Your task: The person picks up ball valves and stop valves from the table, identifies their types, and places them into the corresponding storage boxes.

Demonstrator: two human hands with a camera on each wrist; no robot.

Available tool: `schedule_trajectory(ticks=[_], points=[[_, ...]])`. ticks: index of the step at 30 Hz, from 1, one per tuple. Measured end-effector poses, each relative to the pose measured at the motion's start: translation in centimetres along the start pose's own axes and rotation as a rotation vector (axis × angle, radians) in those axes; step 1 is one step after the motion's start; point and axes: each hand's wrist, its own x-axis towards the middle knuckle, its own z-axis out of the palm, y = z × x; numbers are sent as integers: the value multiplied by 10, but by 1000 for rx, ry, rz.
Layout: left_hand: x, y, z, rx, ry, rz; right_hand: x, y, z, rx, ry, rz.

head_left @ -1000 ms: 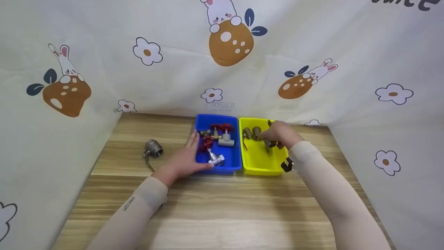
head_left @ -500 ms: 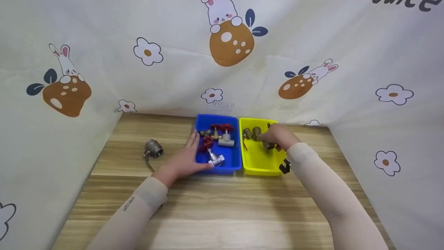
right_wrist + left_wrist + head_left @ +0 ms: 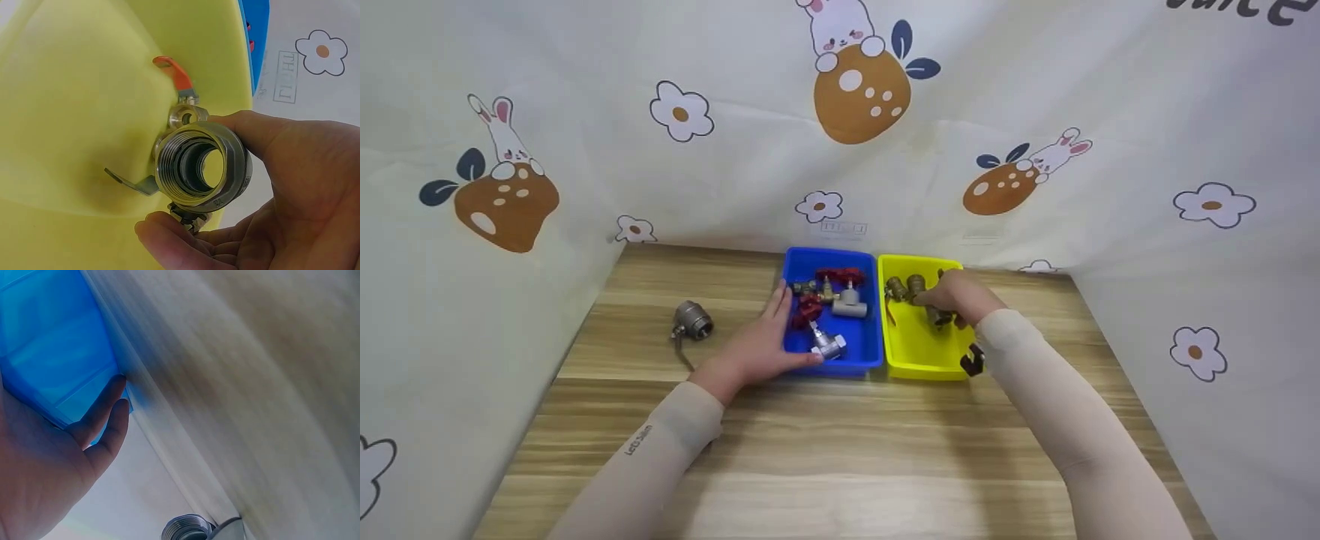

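Observation:
My right hand (image 3: 966,295) grips a large metal ball valve (image 3: 239,163) inside the yellow bin (image 3: 922,352). In the right wrist view its threaded opening faces the camera, with thumb and fingers on opposite sides. Two smaller brass ball valves (image 3: 916,288) lie beside it at the bin's back left, one with a red lever (image 3: 179,76). My left hand (image 3: 754,351) rests against the blue bin (image 3: 832,368), fingers stretched along its left wall and thumb over the near rim. Several valves with red handwheels (image 3: 807,310) lie in the blue bin.
Another metal ball valve (image 3: 692,319) lies on the wooden table (image 3: 840,450) left of my left hand, its lever towards me. Both bins stand side by side near the patterned cloth wall (image 3: 735,187). A dark clip-like piece (image 3: 973,361) hangs under my right wrist.
My right hand has moved slightly left and down with the ball valve, lower in the yellow bin. My left hand stays on the blue bin.

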Motion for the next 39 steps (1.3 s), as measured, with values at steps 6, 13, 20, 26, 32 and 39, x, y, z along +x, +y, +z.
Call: schedule_trajectory(ticks=[6, 13, 20, 26, 32, 39], points=[[0, 1, 0, 3, -2, -9, -2, -3, 1, 11, -9, 13], [-1, 2, 1, -3, -6, -13, 2, -3, 3, 33, -16, 29], [0, 1, 1, -6, -5, -19, 12, -4, 5, 31, -28, 47], [-1, 1, 0, -26, -10, -18, 17, 2, 9, -3, -6, -31], [-2, 1, 1, -23, -6, -23, 12, -3, 9, 58, -18, 3], [0, -2, 2, -17, 2, -15, 16, -4, 13, 36, -6, -12]])
